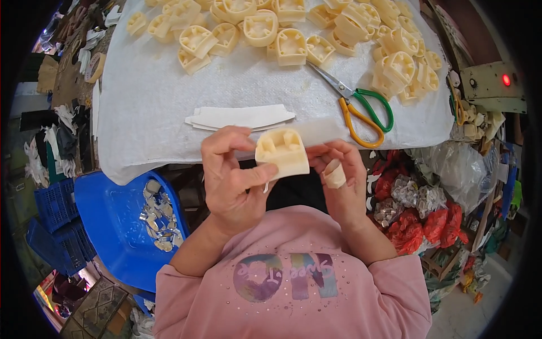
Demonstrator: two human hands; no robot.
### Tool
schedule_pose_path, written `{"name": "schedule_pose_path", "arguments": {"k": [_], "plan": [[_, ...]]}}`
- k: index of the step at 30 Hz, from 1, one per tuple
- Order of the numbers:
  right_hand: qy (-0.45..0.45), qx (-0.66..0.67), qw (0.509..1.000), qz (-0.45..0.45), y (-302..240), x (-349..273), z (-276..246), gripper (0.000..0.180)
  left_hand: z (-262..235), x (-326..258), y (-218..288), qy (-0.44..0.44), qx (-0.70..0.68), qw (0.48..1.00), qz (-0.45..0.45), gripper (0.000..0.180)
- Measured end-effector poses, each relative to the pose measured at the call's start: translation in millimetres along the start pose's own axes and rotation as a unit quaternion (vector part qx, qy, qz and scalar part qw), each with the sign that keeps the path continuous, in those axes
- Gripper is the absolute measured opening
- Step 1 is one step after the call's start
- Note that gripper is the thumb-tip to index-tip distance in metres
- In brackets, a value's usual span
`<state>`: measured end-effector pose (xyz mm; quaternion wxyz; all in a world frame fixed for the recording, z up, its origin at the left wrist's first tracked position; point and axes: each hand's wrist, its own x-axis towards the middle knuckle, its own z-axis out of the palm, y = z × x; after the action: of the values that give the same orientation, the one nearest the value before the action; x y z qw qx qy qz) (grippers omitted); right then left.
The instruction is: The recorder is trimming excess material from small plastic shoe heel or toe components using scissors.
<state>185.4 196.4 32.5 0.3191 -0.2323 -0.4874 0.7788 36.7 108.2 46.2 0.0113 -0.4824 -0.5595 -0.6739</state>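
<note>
My left hand (234, 169) is closed, fingers and thumb gripping a cream plastic shoe heel (285, 164), D-shaped and hollow with small posts inside. A white strip (324, 131), somewhat blurred, runs from behind the heel toward my right hand (345, 181). The fingers of that hand are bent together at the strip's lower edge, beside the heel. One of its digits wears a pale finger cover (334, 174). Just beyond my hands lies a small stack of curved white strips (240, 117) on the white cloth-covered table (152, 85).
Many more cream heels (291, 46) are heaped along the table's far side. Scissors (361, 107) with green and orange handles lie at right. A blue bin (110, 214) holding shiny metallic pieces stands at left. Red and clear plastic bags (429, 220) crowd the lower right.
</note>
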Motion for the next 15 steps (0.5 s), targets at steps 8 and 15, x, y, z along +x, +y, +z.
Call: {"name": "schedule_pose_path", "arguments": {"k": [8, 15], "plan": [[0.026, 0.101, 0.993, 0.051, -15.1, 8.9, 0.9, 0.023, -4.4, -0.3, 4.8, -0.192, 0.045, 0.977, 0.084, 0.024], [-0.007, 0.032, 0.998, 0.052, -23.7, 5.2, 1.9, 0.025, 4.9, 3.8, 11.6, -0.201, 0.146, 0.964, 0.093, 0.021]]}}
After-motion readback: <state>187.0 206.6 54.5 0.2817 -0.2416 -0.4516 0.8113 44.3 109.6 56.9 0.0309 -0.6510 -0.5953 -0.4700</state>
